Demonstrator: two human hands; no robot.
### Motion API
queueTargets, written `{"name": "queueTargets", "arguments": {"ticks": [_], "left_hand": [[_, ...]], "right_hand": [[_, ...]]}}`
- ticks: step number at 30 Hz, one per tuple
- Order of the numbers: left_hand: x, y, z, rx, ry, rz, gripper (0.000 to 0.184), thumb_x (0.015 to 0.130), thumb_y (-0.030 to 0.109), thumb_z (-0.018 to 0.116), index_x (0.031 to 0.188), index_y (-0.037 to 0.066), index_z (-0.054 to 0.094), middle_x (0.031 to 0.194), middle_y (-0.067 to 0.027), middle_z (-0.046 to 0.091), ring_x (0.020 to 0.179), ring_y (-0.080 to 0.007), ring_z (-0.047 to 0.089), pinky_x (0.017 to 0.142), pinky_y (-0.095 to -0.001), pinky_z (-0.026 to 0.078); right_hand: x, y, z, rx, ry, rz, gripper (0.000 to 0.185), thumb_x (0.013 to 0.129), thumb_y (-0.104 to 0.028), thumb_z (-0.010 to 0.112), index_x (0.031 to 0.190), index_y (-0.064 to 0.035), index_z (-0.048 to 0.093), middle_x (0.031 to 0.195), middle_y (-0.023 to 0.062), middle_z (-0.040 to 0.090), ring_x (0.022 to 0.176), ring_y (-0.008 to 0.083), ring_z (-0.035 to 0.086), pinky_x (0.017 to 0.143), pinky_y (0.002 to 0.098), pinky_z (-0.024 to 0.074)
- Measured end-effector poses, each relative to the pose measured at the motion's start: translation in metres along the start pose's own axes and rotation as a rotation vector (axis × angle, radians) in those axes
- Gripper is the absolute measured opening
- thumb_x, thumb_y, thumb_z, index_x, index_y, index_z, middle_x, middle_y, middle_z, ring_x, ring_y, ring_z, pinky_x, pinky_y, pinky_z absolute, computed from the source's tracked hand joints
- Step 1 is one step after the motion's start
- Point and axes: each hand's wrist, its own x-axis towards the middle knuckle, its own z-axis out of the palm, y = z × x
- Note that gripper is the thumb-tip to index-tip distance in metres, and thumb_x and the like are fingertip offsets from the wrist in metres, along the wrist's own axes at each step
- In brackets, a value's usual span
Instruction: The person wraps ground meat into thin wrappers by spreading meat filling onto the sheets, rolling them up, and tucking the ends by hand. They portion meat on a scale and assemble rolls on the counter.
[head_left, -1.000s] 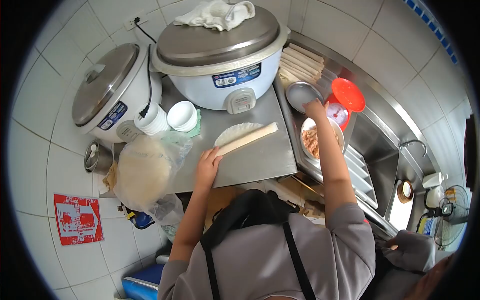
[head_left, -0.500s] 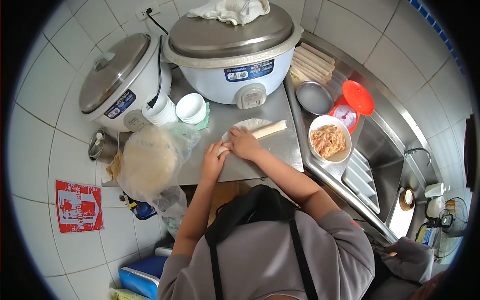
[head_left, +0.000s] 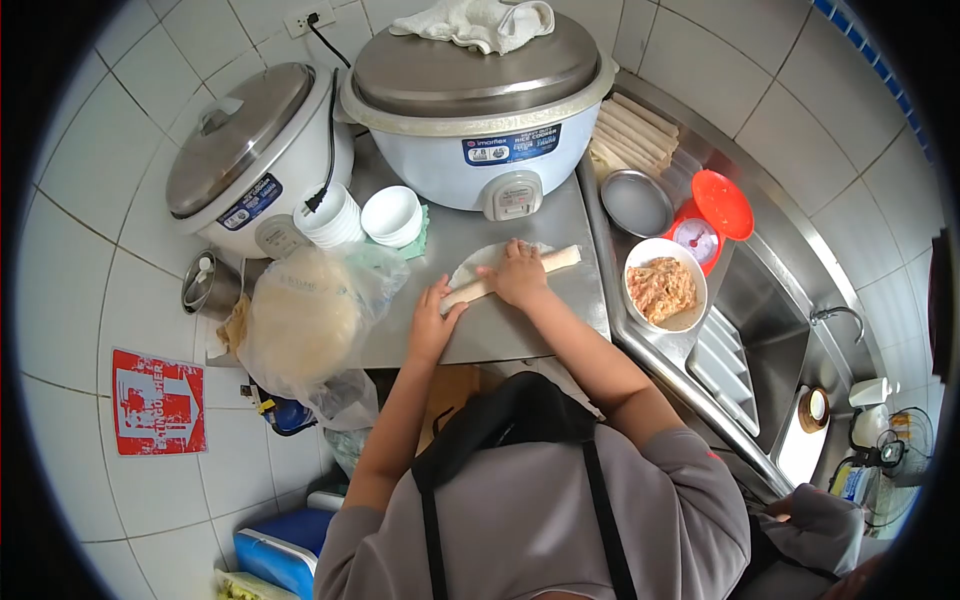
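Note:
A long pale spring roll lies slanted on the steel table, partly covered by my hands. Behind it, a flap of its thin round wrapper is spread flat. At the lower left end, my left hand holds the roll between thumb and fingers. My right hand is curled over its middle, fingertips across the top. The roll's right end sticks out past that hand. A clear plastic bag with a stack of round wrappers rests left of my left hand. On the right stands a white bowl of minced filling.
Two large rice cookers stand behind the work spot, with white bowls in front. Finished rolls, a grey round pan and a red scale sit at right. Beyond is a sink; another person's sleeve shows lower right.
My hands have moved apart along the roll, the right one sliding right and slightly away from me. More of the roll's left part shows between them. The whole view has shifted slightly.

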Motion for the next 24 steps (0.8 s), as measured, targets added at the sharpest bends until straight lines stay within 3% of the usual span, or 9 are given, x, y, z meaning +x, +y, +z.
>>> {"name": "queueTargets", "arguments": {"ticks": [4,7,8,11,16,19,22,24], "left_hand": [[-0.001,0.003,0.0,-0.025,0.004,-0.009,0.057,0.073,0.017,0.075,0.122,0.0,0.05,0.099,-0.0135,0.059,0.091,-0.0268,0.058,0.081,-0.0355,0.047],[-0.003,0.002,-0.002,-0.008,0.004,0.014,0.059,0.072,0.016,0.076,0.122,0.0,0.05,0.1,-0.0129,0.059,0.091,-0.0256,0.059,0.081,-0.0342,0.047],[0.0,0.0,-0.001,-0.006,0.007,0.021,0.059,0.072,0.016,0.076,0.122,0.0,0.05,0.099,-0.0127,0.059,0.091,-0.0255,0.059,0.081,-0.0341,0.047],[-0.002,0.0,0.003,-0.036,0.016,-0.02,0.058,0.074,0.018,0.075,0.123,0.001,0.049,0.099,-0.0136,0.057,0.091,-0.0282,0.058,0.08,-0.0367,0.047],[-0.001,0.002,0.0,-0.034,0.005,0.017,0.058,0.075,0.018,0.074,0.123,0.001,0.049,0.098,-0.0132,0.057,0.09,-0.0281,0.057,0.08,-0.0361,0.047],[-0.001,0.002,-0.003,-0.033,0.0,-0.005,0.058,0.073,0.017,0.075,0.123,0.0,0.049,0.099,-0.0122,0.058,0.09,-0.0248,0.058,0.08,-0.0337,0.047],[0.0,0.004,-0.001,-0.034,0.012,-0.037,0.06,0.073,0.016,0.076,0.124,0.0,0.048,0.102,-0.0117,0.057,0.09,-0.023,0.058,0.079,-0.0324,0.047],[-0.003,0.004,-0.002,-0.044,0.018,-0.052,0.061,0.072,0.015,0.076,0.124,0.0,0.047,0.104,-0.012,0.057,0.09,-0.0229,0.058,0.077,-0.0323,0.046]], "right_hand": [[-0.003,-0.029,0.005,0.08,-0.124,-0.373,0.073,0.09,-0.056,0.037,0.129,0.0067,0.043,0.138,0.0214,0.037,0.131,0.0339,0.033,0.109,0.0414,0.0225],[-0.009,-0.019,-0.004,0.099,-0.064,-0.185,0.074,0.09,-0.057,0.036,0.128,0.0061,0.044,0.139,0.022,0.036,0.13,0.0346,0.033,0.109,0.0415,0.022],[0.001,-0.003,0.017,0.002,-0.007,-0.022,0.075,0.089,-0.059,0.036,0.126,0.0051,0.048,0.138,0.0217,0.038,0.13,0.0345,0.034,0.11,0.0436,0.0206],[-0.011,0.008,-0.032,-0.184,-0.142,0.142,0.076,0.089,-0.061,0.034,0.124,0.0041,0.051,0.136,0.0219,0.04,0.129,0.0345,0.035,0.109,0.0463,0.0196],[-0.012,-0.028,0.001,-0.078,-0.024,-0.19,0.075,0.089,-0.061,0.034,0.112,0.0053,0.06,0.13,0.0232,0.045,0.125,0.0369,0.038,0.108,0.0479,0.0208],[-0.017,-0.011,-0.009,-0.112,0.021,-0.03,0.075,0.09,-0.059,0.034,0.119,0.007,0.055,0.133,0.0208,0.042,0.128,0.0369,0.034,0.109,0.048,0.0178],[-0.01,0.01,-0.034,-0.125,-0.133,0.133,0.072,0.091,-0.057,0.033,0.119,0.0064,0.054,0.133,0.0207,0.042,0.129,0.0386,0.033,0.109,0.0482,0.0182],[-0.009,-0.003,-0.006,-0.119,-0.074,-0.091,0.069,0.092,-0.054,0.034,0.121,0.0049,0.053,0.132,0.0201,0.044,0.128,0.0378,0.034,0.109,0.0483,0.0184]]}}
